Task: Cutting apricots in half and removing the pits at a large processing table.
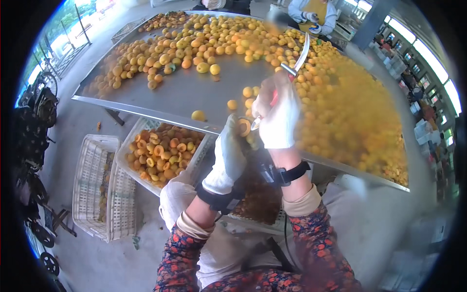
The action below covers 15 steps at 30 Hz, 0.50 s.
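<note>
My left hand (227, 157), in a white knit glove, holds a cut apricot half (244, 127) at its fingertips, the hollow side showing. Close beside it, my right hand (280, 113), also gloved, grips a red-handled knife (302, 56) whose curved blade points up and away from me. A metal tip (256, 123) sticks out below the right fist, near the apricot half; whether they touch I cannot tell. Whole apricots (182, 45) are heaped on the metal-topped table (215, 87) beyond my hands. The heap's right part is blurred by a smear on the lens.
Left of my knee stands a white plastic crate (126, 160) of apricot halves. Slatted white crates (122, 208) sit on the floor beside it. Between my legs is a container of brownish pieces (259, 204), possibly pits. Gloved co-workers (315, 18) sit across the table.
</note>
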Motion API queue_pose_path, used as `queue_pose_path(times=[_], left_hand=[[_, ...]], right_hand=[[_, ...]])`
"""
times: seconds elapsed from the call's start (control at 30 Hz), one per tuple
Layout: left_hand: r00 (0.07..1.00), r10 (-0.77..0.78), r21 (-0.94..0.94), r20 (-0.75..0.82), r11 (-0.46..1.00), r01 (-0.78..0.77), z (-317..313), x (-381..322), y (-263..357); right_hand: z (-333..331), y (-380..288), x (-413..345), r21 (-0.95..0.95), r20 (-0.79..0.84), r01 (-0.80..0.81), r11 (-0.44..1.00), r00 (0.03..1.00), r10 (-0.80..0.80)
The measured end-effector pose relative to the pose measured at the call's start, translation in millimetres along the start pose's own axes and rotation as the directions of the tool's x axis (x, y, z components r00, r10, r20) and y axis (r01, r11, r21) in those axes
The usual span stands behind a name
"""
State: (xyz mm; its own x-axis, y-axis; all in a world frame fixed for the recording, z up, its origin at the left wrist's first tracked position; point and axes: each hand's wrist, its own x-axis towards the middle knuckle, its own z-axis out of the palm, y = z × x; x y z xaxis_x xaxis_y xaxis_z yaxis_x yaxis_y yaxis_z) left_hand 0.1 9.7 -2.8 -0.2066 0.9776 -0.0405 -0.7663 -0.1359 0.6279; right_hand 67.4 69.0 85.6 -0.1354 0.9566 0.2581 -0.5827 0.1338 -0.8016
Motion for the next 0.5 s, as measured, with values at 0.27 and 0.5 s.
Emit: queue_pose_path(times=[0.27, 0.5], left_hand=[[0.982, 0.151, 0.479, -0.117, 0.874, -0.077, 5.2, -5.0, -23.5], [0.969, 0.200, 0.681, -0.144, 0.730, -0.050, 29.1, -14.6, -28.9]], right_hand=[[-26.4, 19.6, -15.1, -0.162, -0.054, 0.141, 0.977, 0.987, -0.152], [-49.2, 29.3, -18.1, -0.757, 0.132, 0.466, 0.457, 0.795, -0.592]])
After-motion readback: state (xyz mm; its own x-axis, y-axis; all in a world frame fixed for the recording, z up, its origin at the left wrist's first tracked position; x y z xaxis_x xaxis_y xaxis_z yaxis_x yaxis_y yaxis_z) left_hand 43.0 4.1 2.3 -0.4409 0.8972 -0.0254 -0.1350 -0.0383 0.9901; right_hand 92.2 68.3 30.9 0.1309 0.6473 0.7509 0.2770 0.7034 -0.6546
